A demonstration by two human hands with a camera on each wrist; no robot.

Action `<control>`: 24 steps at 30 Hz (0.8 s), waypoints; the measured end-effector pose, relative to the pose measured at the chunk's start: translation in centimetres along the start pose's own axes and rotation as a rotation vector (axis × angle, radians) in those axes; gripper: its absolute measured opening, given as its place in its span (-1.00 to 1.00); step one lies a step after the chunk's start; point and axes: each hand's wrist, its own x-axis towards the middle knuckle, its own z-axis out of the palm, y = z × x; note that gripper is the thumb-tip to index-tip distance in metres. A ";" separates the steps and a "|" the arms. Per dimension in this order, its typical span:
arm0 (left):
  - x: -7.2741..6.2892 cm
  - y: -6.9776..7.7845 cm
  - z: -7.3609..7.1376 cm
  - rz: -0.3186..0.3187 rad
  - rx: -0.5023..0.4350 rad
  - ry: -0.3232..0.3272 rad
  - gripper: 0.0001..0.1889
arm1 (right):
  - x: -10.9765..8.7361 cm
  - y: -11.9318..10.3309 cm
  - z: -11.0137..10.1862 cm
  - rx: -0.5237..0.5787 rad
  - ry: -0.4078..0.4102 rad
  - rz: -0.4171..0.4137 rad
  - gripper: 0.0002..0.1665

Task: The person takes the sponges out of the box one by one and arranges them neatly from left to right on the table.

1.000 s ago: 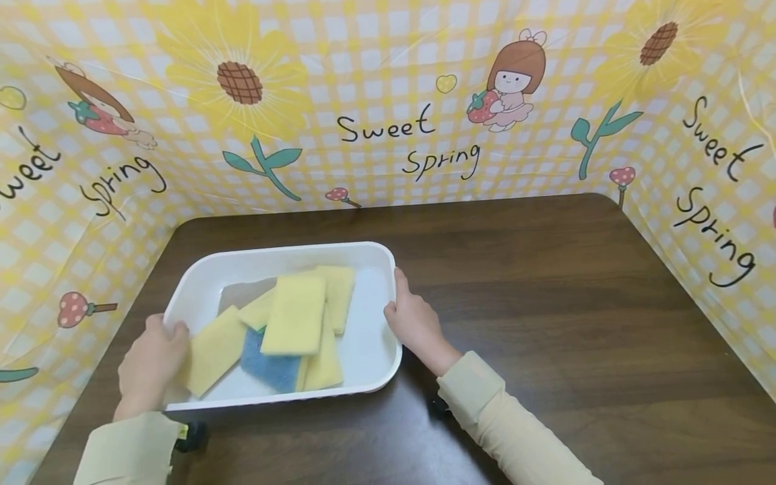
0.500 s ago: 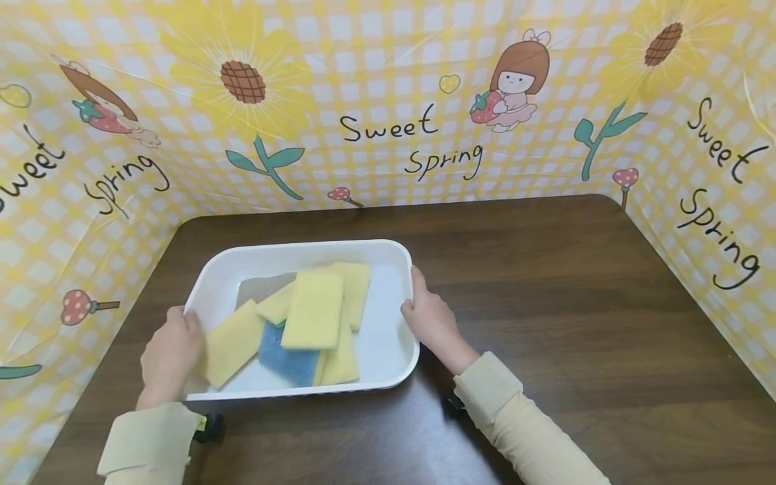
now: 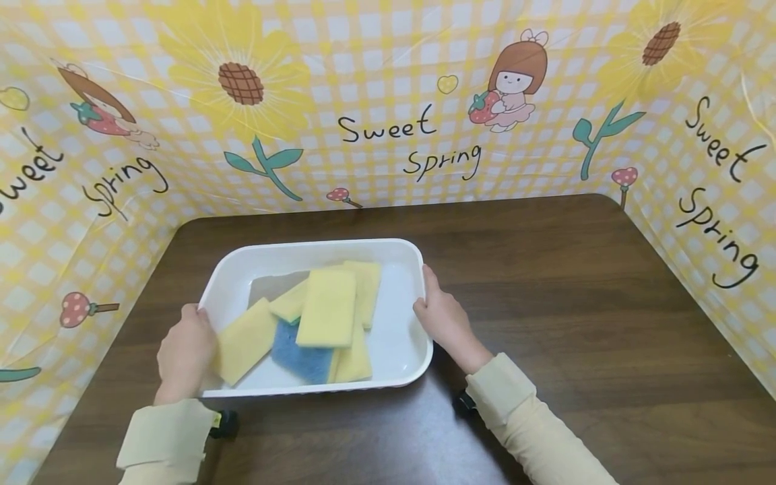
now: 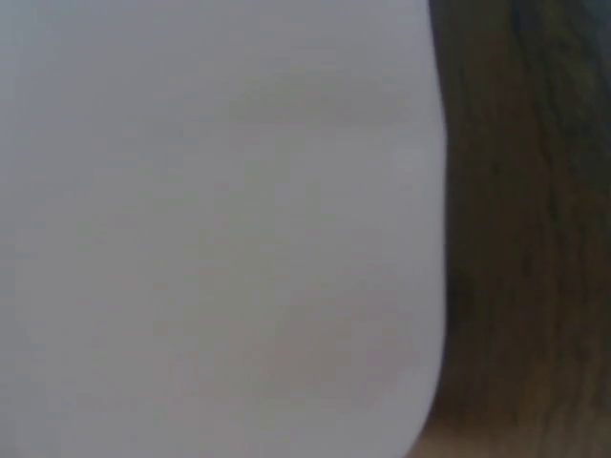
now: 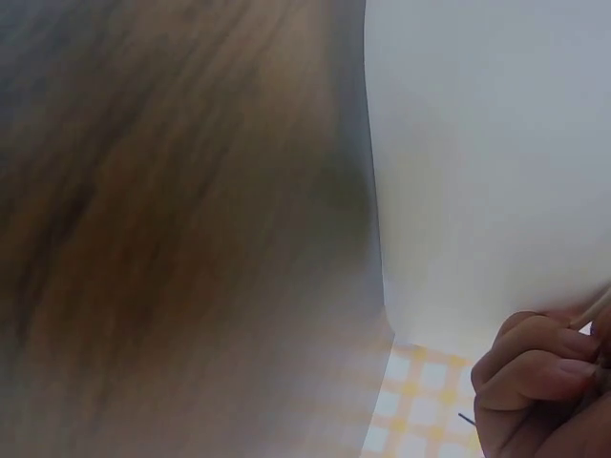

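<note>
Between my two hands is a white plastic tray (image 3: 403, 289). My left hand (image 3: 186, 353) grips its left short side, and my right hand (image 3: 447, 320) grips the right short side, thumb over the rim. In the right wrist view, curled fingers (image 5: 535, 372) hook under the rim beside the tray's white wall (image 5: 477, 181). The left wrist view is filled mostly by the blurred tray wall (image 4: 239, 239). Inside the tray lie several yellow sponges (image 3: 327, 310) in a loose pile, one blue sponge face (image 3: 300, 353) among them, and a grey flat piece (image 3: 267, 286) at the back left.
The dark wooden table (image 3: 576, 303) extends to the right of the tray and in front of it. A yellow checked cloth (image 3: 388, 87) with printed flowers and lettering walls off the back and both sides.
Both hands have carried the tray with its sponges to the right, by less in the last half second. The pile keeps its arrangement and both grips stay the same.
</note>
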 end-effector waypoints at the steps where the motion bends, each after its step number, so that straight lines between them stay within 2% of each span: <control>1: -0.1 0.1 0.0 0.007 0.005 -0.004 -0.44 | 0.0 0.1 0.0 0.000 0.003 0.000 -0.23; 7: -0.5 0.7 -0.2 0.072 0.037 -0.065 -0.48 | 0.0 0.8 -0.5 0.011 0.011 0.010 -0.22; 15: -0.3 0.4 0.2 0.192 0.074 -0.089 -0.48 | -0.3 1.5 -1.3 0.041 0.000 0.039 -0.22; 20: -0.2 0.3 0.3 0.242 0.096 -0.131 -0.49 | -0.5 1.9 -1.6 0.067 0.001 0.053 -0.22; 24: -0.4 0.6 0.4 0.257 0.094 -0.132 -0.47 | -0.7 2.2 -2.0 0.067 0.011 0.053 -0.23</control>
